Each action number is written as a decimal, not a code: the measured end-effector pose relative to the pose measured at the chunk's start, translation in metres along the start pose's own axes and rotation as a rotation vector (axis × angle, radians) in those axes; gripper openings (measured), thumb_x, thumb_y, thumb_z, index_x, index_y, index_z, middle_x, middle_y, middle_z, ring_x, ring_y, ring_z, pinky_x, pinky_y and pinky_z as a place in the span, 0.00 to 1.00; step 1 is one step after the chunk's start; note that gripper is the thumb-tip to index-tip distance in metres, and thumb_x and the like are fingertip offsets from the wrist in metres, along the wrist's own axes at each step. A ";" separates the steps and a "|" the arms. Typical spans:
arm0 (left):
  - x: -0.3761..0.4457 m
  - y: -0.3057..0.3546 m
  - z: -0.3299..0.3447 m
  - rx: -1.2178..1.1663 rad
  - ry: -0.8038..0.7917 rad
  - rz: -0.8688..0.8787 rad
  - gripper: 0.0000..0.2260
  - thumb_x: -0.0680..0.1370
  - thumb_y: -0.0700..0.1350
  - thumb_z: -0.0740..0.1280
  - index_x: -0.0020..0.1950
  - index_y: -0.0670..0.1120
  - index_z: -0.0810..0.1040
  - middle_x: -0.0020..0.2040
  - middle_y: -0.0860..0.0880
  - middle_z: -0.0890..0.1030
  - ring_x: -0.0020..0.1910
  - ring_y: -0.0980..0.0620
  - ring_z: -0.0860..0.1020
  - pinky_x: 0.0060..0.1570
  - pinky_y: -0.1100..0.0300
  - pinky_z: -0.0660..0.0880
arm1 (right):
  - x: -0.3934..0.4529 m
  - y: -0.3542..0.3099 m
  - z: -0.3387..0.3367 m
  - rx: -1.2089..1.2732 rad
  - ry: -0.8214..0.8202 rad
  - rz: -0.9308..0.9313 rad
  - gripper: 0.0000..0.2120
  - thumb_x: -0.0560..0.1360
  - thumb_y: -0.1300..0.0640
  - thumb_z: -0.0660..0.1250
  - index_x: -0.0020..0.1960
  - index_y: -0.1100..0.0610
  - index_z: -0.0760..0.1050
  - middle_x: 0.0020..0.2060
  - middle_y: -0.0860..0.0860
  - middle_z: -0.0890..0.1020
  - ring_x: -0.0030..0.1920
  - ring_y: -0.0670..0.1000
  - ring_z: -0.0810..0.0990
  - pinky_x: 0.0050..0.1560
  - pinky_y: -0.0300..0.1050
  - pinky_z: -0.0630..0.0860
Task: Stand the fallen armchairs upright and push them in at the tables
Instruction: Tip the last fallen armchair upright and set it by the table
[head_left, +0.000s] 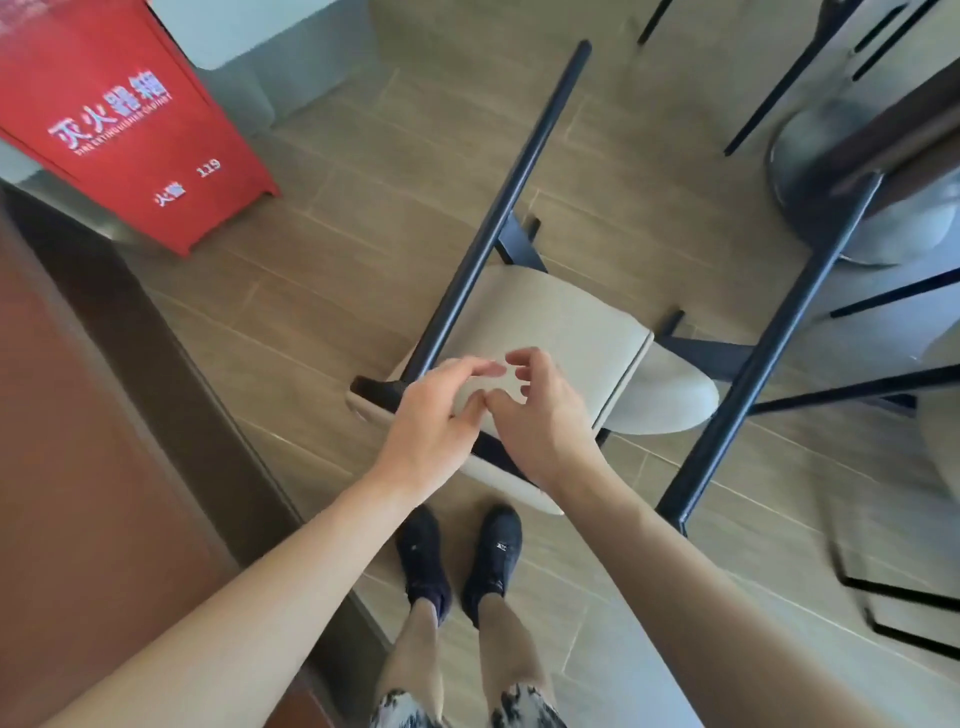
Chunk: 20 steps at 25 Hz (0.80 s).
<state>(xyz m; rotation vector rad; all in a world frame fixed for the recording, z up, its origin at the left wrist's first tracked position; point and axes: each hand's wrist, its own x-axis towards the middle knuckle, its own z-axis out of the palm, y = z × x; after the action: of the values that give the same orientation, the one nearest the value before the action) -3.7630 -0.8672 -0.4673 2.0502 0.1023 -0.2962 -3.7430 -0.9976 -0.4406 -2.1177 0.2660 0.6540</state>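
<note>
A fallen armchair (561, 322) lies on the wood-look floor in front of my feet, with a beige upholstered seat and dark metal legs. Two long legs (511, 192) point away from me toward the upper frame. My left hand (436, 415) and my right hand (540, 415) hover side by side just above the near edge of the beige cushion. Both have fingers spread and slightly curled, and neither holds anything. A table with a dark top (904, 140) on a round metal base (857, 197) stands at the upper right.
A red fire-extinguisher box (130, 119) stands at the upper left. A brown counter or wall (88, 415) runs along the left. More dark chair legs (779, 78) and a beige seat (940, 441) crowd the right side. My dark shoes (457, 556) stand behind the chair.
</note>
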 end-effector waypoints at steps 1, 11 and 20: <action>0.007 -0.012 0.010 0.079 -0.054 0.013 0.14 0.80 0.41 0.68 0.65 0.51 0.79 0.64 0.57 0.79 0.66 0.60 0.74 0.68 0.63 0.68 | 0.008 0.013 0.005 -0.022 0.007 0.033 0.21 0.78 0.54 0.61 0.71 0.50 0.65 0.66 0.49 0.71 0.52 0.40 0.72 0.44 0.29 0.65; 0.017 -0.109 0.059 0.936 -0.514 0.254 0.31 0.71 0.50 0.76 0.72 0.52 0.70 0.75 0.51 0.68 0.72 0.47 0.68 0.74 0.49 0.61 | 0.015 0.111 0.066 -0.550 -0.027 0.159 0.22 0.72 0.46 0.64 0.63 0.53 0.68 0.59 0.51 0.71 0.62 0.56 0.68 0.64 0.52 0.64; 0.031 -0.100 0.051 1.211 -0.527 0.407 0.34 0.55 0.42 0.86 0.58 0.41 0.79 0.52 0.39 0.78 0.44 0.38 0.77 0.40 0.45 0.78 | 0.019 0.156 0.038 -0.903 -0.120 -0.087 0.32 0.65 0.51 0.78 0.60 0.54 0.62 0.53 0.52 0.69 0.51 0.58 0.72 0.34 0.49 0.67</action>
<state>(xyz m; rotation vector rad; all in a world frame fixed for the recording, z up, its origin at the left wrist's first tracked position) -3.7611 -0.8662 -0.5837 2.9793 -1.0369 -0.7452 -3.8054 -1.0580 -0.5769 -2.8973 -0.2451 0.9616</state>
